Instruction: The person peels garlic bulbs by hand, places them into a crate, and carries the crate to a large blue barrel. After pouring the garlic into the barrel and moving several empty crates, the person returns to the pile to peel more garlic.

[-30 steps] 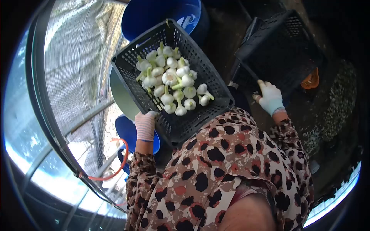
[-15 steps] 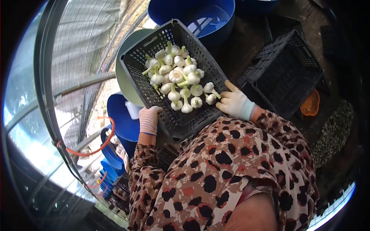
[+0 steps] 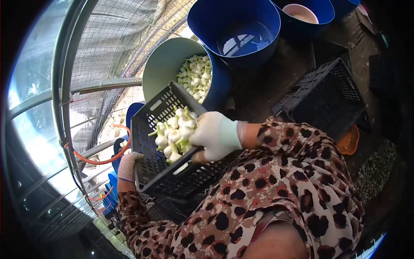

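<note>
A black plastic crate is held tilted in front of my body, with white garlic bulbs gathered in it, their stems cut short. My left hand, in a striped glove, grips the crate's left end at the rim. At the right end, my right hand, in a white glove, is closed over the rim beside the bulbs and hides part of that side. Just beyond the crate's far corner stands a large round tub, pale green inside, with many more garlic bulbs in it.
A blue tub with water stands farther back. Beside it, another blue tub holds a pink basin. Black crates and an orange basket are on the right. An orange hose loops at left.
The crate has moved down and left and turned, now tilted with the bulbs bunched together. My right hand has shifted left with it. The garlic inside the tub has come into view.
</note>
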